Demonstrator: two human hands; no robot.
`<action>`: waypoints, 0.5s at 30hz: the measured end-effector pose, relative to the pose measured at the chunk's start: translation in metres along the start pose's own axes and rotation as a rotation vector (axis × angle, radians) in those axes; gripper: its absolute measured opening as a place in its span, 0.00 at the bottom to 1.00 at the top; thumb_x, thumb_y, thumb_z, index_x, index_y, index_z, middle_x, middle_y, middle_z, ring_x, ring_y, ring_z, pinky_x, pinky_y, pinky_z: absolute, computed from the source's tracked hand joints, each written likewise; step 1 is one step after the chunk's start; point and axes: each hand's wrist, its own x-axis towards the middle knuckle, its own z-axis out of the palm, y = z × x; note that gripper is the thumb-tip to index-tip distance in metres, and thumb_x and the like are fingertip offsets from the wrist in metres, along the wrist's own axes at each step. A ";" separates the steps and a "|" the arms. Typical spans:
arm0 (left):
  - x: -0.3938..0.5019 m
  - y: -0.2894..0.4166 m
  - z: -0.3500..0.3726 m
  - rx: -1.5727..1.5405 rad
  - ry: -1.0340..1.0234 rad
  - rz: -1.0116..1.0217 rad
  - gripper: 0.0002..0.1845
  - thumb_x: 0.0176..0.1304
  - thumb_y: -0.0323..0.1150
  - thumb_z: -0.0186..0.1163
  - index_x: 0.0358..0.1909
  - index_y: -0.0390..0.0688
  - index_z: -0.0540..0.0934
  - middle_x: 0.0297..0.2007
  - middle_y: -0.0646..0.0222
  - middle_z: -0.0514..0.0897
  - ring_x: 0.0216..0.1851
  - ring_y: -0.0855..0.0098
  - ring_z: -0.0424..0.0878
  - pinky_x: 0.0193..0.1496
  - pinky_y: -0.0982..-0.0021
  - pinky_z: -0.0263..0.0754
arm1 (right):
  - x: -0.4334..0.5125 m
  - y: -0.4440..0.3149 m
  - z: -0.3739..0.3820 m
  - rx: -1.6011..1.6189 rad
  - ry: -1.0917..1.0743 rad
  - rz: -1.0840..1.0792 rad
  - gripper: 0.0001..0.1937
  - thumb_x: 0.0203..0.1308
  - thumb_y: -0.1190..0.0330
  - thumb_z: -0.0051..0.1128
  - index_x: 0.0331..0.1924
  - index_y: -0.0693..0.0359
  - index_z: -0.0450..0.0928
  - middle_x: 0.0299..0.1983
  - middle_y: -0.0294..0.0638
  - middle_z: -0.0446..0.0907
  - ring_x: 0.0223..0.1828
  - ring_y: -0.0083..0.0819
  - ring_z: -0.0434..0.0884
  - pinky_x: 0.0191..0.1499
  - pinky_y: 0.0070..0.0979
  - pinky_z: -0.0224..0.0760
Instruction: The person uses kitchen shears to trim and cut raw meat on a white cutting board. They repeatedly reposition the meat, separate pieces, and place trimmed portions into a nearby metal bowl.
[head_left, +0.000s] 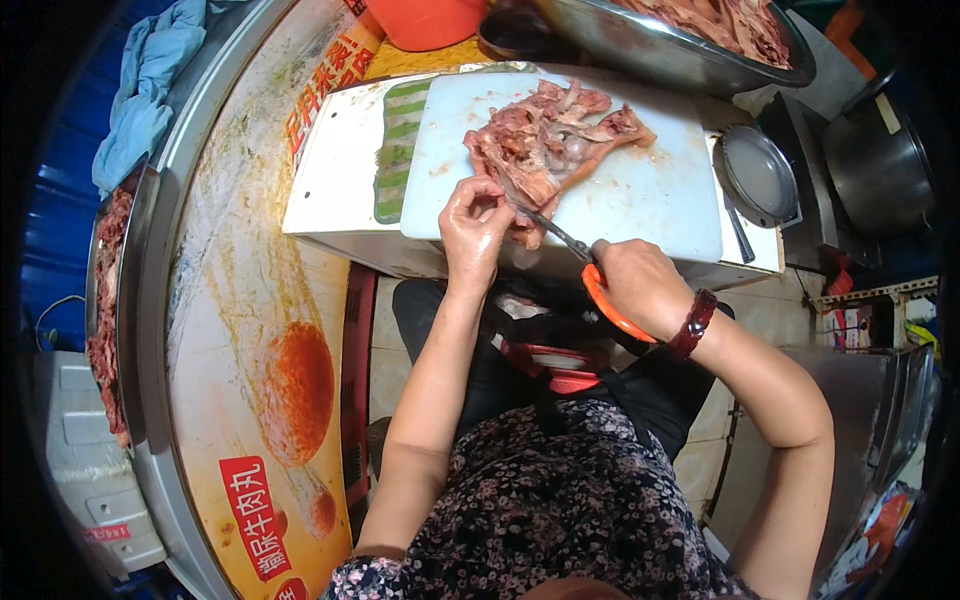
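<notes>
A large piece of raw, bony meat lies on a white cutting board, its near end reaching the board's front edge. My left hand pinches that near left end between thumb and fingers. In my right hand is a pair of scissors with orange handles. Their dark blades point up and left into the meat beside my left fingertips. How far apart the blades are is hard to see, as the tips are partly hidden by the meat and fingers.
A metal basin of meat stands behind the board, beside a red bucket. To the right are a round dish of cloudy liquid, a knife and a dark pot. A tray of meat sits far left.
</notes>
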 end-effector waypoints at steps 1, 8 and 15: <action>0.001 -0.001 -0.001 0.046 -0.010 0.026 0.12 0.58 0.13 0.65 0.41 0.37 0.80 0.43 0.71 0.81 0.41 0.78 0.81 0.46 0.75 0.78 | 0.001 -0.001 -0.002 0.018 -0.005 -0.012 0.09 0.62 0.70 0.56 0.38 0.71 0.80 0.32 0.64 0.83 0.40 0.62 0.84 0.45 0.51 0.76; 0.004 -0.001 -0.005 -0.113 -0.017 -0.088 0.12 0.56 0.13 0.65 0.41 0.33 0.79 0.42 0.68 0.79 0.44 0.77 0.81 0.49 0.76 0.80 | 0.018 0.004 -0.011 0.132 -0.099 -0.023 0.16 0.65 0.63 0.59 0.37 0.71 0.84 0.34 0.63 0.85 0.42 0.59 0.85 0.49 0.48 0.77; 0.008 0.013 -0.005 -0.119 -0.039 -0.137 0.13 0.57 0.13 0.64 0.43 0.34 0.79 0.39 0.68 0.81 0.42 0.78 0.81 0.46 0.77 0.78 | 0.022 -0.013 -0.008 0.410 -0.155 0.120 0.22 0.60 0.54 0.69 0.37 0.71 0.85 0.32 0.61 0.85 0.39 0.57 0.86 0.47 0.45 0.77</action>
